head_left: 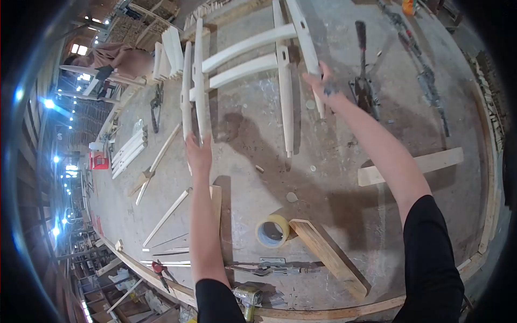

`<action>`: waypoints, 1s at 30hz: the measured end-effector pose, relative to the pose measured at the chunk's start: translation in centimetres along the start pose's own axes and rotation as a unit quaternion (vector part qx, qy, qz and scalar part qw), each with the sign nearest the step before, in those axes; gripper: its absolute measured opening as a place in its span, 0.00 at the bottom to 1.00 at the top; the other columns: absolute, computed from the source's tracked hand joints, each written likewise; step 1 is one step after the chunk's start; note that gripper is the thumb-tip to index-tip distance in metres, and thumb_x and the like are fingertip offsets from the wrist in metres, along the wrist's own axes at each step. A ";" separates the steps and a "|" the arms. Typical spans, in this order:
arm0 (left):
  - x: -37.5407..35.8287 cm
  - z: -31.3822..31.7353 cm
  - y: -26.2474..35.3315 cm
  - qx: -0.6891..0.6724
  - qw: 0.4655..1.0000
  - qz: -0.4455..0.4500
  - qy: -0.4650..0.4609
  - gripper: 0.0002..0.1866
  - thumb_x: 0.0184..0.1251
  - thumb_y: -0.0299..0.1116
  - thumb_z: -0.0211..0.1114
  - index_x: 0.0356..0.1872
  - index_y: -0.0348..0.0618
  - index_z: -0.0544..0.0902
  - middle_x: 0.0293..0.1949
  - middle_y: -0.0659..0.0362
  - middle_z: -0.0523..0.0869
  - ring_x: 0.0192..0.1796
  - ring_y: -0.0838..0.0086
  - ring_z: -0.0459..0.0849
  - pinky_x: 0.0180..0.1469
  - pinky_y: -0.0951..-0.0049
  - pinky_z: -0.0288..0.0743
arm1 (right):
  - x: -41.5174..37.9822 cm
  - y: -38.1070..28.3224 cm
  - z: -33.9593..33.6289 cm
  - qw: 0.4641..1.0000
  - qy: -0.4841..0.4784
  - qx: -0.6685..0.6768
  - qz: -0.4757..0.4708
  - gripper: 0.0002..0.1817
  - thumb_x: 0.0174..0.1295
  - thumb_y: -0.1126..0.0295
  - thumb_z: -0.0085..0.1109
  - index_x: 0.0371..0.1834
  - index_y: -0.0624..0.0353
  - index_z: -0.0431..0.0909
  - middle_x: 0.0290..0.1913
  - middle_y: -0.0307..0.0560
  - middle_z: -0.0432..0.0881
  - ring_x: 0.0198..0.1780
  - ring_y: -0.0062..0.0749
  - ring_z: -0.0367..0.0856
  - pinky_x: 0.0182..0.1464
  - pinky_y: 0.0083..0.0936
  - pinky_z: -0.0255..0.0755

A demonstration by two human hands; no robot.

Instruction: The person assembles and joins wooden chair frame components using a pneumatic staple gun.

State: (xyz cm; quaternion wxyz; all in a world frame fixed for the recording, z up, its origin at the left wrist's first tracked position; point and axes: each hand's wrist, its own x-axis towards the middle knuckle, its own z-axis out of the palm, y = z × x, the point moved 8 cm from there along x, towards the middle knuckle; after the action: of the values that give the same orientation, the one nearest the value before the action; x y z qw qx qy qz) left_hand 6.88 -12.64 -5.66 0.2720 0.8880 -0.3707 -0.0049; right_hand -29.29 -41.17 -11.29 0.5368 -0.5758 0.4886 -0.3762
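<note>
A pale wooden frame lies at the top middle, with long tapered posts joined by two curved rails (247,70). My left hand (199,156) is closed at the lower end of the left wooden posts (187,102); whether it grips one or both is hard to see. My right hand (327,86) is around the outer right wooden post (306,40), thumb on one side and fingers on the other. Beside that one, an inner right post (284,97) with a slot reaches down toward the middle of the worktop.
A tape roll (272,231) touches a wooden block (328,258). Another board (412,167) lies under my right forearm. Clamps (366,97) rest at the right, a nail gun (247,296) at the near edge. Stacked sticks (129,152) lie left; another person (116,62) is beyond.
</note>
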 end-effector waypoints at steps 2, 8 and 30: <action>3.5 1.1 -1.8 0.028 0.999 0.018 -0.005 0.37 0.66 0.44 0.74 0.67 0.29 0.72 0.59 0.36 0.81 0.66 0.48 0.79 0.67 0.54 0.72 | 0.1 0.2 2.8 0.992 -0.018 0.112 0.061 0.38 0.65 0.60 0.70 0.75 0.56 0.64 0.35 0.45 0.81 0.27 0.27 0.78 0.30 0.31 0.77; 6.1 5.1 -3.6 -0.065 0.968 -0.194 -0.143 0.29 0.66 0.39 0.71 0.63 0.30 0.77 0.53 0.37 0.85 0.60 0.46 0.83 0.61 0.54 0.75 | 1.7 1.4 3.9 0.984 -0.025 0.167 0.059 0.26 0.66 0.65 0.69 0.66 0.55 0.72 0.30 0.34 0.73 0.24 0.18 0.71 0.23 0.23 0.69; -36.0 -38.4 5.4 -0.409 0.888 -0.157 0.142 0.34 0.84 0.64 0.41 0.65 0.41 0.67 0.40 0.52 0.80 0.28 0.69 0.83 0.29 0.68 0.78 | -33.5 -24.4 -13.5 0.985 -0.085 0.100 -0.117 0.39 0.74 0.32 0.47 0.62 0.61 0.72 0.34 0.44 0.83 0.25 0.21 0.77 0.26 0.20 0.73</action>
State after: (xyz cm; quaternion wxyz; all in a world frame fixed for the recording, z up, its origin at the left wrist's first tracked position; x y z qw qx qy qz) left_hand -14.71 26.42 22.72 0.6566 0.7358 -0.1489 -0.0726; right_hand -46.35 -13.45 17.74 0.5834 -0.6024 0.3308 -0.4328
